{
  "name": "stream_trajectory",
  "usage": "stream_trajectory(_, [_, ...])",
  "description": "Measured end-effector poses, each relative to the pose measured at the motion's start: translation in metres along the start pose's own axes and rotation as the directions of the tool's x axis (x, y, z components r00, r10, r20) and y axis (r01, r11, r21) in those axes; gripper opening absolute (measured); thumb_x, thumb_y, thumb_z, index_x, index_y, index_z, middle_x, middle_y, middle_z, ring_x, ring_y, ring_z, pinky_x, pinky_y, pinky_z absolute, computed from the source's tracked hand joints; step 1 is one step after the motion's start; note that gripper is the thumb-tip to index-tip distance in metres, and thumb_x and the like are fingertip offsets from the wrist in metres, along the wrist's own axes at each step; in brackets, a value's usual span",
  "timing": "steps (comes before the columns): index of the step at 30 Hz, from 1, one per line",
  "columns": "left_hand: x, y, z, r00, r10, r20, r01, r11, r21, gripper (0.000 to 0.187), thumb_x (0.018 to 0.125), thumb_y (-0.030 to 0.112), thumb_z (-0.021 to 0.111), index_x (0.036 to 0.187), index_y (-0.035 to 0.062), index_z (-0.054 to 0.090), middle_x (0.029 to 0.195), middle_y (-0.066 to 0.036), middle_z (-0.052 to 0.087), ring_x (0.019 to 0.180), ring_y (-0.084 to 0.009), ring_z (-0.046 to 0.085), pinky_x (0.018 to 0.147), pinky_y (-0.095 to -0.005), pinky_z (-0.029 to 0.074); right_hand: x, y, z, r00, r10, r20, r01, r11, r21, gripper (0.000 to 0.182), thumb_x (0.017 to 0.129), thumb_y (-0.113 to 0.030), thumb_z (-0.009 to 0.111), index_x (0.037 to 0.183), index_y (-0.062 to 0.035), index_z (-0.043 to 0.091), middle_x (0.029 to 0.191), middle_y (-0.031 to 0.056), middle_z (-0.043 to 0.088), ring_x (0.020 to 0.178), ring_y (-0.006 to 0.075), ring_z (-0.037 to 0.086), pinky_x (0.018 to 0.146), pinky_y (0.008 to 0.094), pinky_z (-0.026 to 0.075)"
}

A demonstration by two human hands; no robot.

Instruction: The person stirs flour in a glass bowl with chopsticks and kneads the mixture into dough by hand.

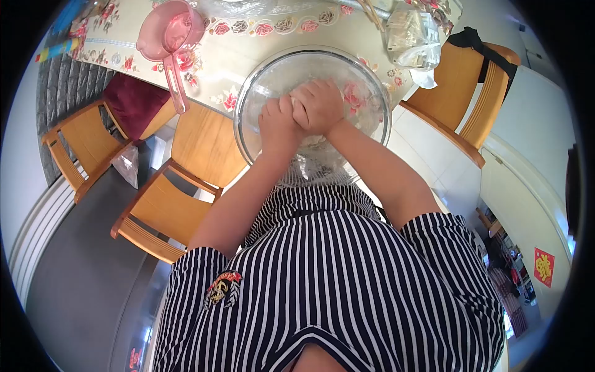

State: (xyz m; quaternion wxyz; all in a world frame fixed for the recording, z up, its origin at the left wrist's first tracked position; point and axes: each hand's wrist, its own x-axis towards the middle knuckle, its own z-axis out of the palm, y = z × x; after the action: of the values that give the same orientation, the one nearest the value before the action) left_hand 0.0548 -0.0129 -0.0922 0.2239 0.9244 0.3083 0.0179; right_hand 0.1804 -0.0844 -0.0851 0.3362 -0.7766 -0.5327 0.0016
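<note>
1. A long table [217, 74] with a cream cloth printed with red and grey roses lies under the bowl and spreads out beyond it.
2. Light-brown wooden chairs stand around the bowl: one [167, 211] near it on the left, another [87, 139] farther left with a dark-red cushion [133, 102] beside its backrest, and a third [434, 87] to the right, a black strap [477, 42] looped over its top.
3. A short-sleeved shirt [322, 273] with navy and white stripes, worn by the person, is on the near side of the bowl.
4. The bowl itself, a wide, round, clear glass bowl [279, 74], sits at the table's near edge, its near part showing past that edge in this view.
5. A translucent pink plastic dipper [152, 40] with a long handle rests left of the bowl and beyond it, well apart, handle pointing toward the person.
6. A crumpled clear plastic bag [414, 40] lies to the right of the bowl on its far side.
7. The left hand [282, 121] and right hand [321, 106] are together inside the bowl, touching, fingers curled; what they grip, if anything, cannot be told.
8. Pale, dough-like stuff [313, 141] shows in the bowl just below the hands, mostly hidden.
9. Thin wooden sticks [372, 12] lie beyond the bowl, near the bag.
</note>
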Motion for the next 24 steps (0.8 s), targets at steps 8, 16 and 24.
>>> stream_trajectory(8, [0.012,0.009,-0.037,0.981,0.005,0.192,0.007,0.998,-0.062,0.089,0.061,0.046,0.090,0.125,-0.0013,0.051,0.113,-0.020,0.057,0.108,-0.0364,0.056,0.092,-0.0448,0.050,0.034,-0.005,-0.002,0.908,0.292,0.302,-0.290,0.956,-0.054,0.031,0.088,-0.031,0.055,0.073,-0.0095,0.071,0.080,0.0136,0.069,0.075,0.0338,0.064,0.075,0.0502,0.047])
stream_trajectory(16, [-0.048,0.023,-0.035,0.956,0.235,0.174,-0.209,0.965,-0.156,0.090,0.066,0.034,0.086,0.138,-0.0010,0.044,0.130,-0.017,0.053,0.114,-0.0362,0.052,0.098,-0.0466,0.045,-0.026,-0.066,-0.047,0.867,0.466,0.176,-0.414,0.871,-0.265,0.030,0.090,-0.029,0.055,0.076,-0.0120,0.074,0.080,0.0057,0.071,0.086,0.0267,0.065,0.088,0.0475,0.041])
stream_trajectory(24, [-0.043,0.019,-0.007,0.981,0.122,0.151,-0.130,0.991,0.042,0.073,0.076,0.024,0.073,0.140,0.0038,0.044,0.130,-0.018,0.052,0.111,-0.0336,0.051,0.096,-0.0488,0.044,-0.031,-0.028,-0.023,0.979,0.173,-0.104,-0.180,0.982,-0.064,0.015,0.083,-0.024,0.060,0.076,-0.0149,0.070,0.080,0.0000,0.070,0.080,0.0229,0.062,0.081,0.0415,0.041])
